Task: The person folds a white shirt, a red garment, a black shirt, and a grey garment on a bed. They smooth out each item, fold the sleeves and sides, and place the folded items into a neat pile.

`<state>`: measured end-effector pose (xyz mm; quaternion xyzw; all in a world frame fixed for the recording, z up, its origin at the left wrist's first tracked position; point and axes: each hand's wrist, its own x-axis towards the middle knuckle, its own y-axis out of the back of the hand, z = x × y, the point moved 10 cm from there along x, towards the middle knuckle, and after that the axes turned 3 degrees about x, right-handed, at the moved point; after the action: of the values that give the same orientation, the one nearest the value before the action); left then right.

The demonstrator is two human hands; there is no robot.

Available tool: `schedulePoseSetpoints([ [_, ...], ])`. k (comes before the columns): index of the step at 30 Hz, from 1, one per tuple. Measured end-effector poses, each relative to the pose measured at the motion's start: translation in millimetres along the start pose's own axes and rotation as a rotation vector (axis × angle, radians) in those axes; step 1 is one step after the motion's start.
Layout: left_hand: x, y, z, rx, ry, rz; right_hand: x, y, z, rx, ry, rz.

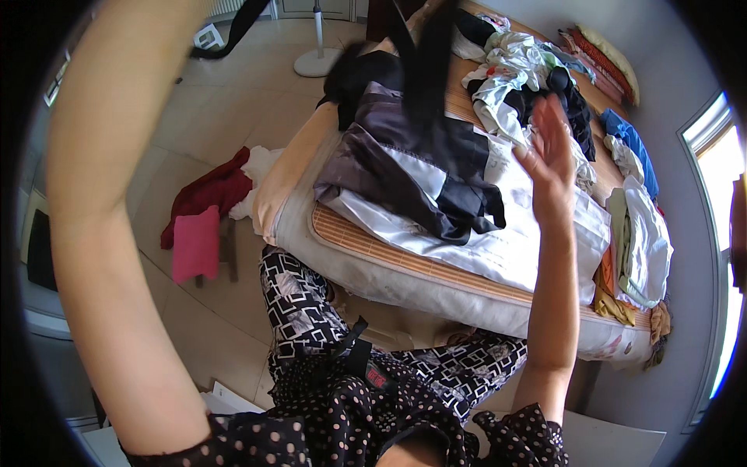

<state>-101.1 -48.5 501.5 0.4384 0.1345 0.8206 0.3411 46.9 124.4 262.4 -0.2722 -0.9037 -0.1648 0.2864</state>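
My right hand is raised over the bed, its fingers stretched upward and nothing in them. Below and beside it lies white glossy fabric, spread flat. On top of that fabric rests a dark satin garment, crumpled, with a pale inner side showing. My left arm reaches up past the top edge, so the left hand itself is outside the picture. Black straps or cloth strips, smeared by motion, hang across the upper middle; what holds them is hidden.
A bamboo mat covers the mattress in front of me. Piled clothes lie at its far side, folded garments at the right by the window. On the tiled floor, a pink cushion and dark red cloth lie left; a stand base is beyond.
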Motion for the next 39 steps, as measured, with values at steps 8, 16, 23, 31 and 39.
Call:
schedulePoseSetpoints([
  [8,-47,-115,47,0.796,-0.654,0.087,12,-82,-88,1.124,-0.268,-0.762],
  [16,-30,-117,33,0.43,-0.598,0.118,11,-50,-129,1.23,-0.383,-0.713],
  [23,-51,-23,-118,0.674,0.058,0.236,38,206,-8,0.941,-0.155,0.102],
  [31,-45,-161,-179,-0.625,0.518,-0.073,23,160,109,0.301,-0.522,0.159],
  [39,-205,-160,-251,0.341,0.5,-0.385,-95,210,125,-0.475,-0.604,-0.071],
])
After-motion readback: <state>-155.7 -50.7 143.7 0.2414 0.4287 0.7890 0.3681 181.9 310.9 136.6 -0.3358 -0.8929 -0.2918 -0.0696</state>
